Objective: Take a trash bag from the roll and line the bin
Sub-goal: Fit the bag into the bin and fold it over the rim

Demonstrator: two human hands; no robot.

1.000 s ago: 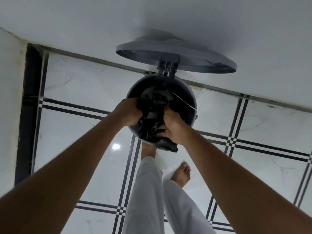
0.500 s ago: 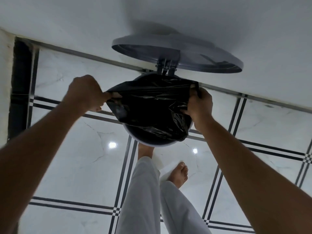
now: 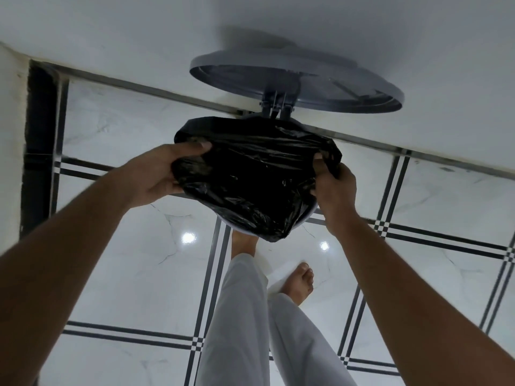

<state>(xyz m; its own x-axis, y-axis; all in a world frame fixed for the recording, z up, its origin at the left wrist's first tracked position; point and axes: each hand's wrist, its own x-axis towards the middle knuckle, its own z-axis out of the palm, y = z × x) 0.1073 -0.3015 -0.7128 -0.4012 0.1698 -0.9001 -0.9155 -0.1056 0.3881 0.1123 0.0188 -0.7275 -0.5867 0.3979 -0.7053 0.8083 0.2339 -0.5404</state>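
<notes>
A black trash bag (image 3: 250, 174) is stretched over the mouth of the round bin (image 3: 305, 218), hiding almost all of the rim and the inside. The bin's grey lid (image 3: 306, 79) stands open against the white wall behind. My left hand (image 3: 158, 174) grips the bag's left edge, thumb on top. On the bag's right edge, my right hand (image 3: 333, 185) pinches the plastic at the rim. The roll is not in view.
The bin stands on a white marble floor (image 3: 125, 260) with black line bands, close to the white wall (image 3: 418, 37). My legs in white trousers (image 3: 245, 316) and bare feet are just in front of the bin. A dark strip (image 3: 39, 151) runs down the left.
The bag went from a bunch held between both hands over the bin to a sheet spread across its mouth. My hands moved apart, then came down onto the bin's sides.
</notes>
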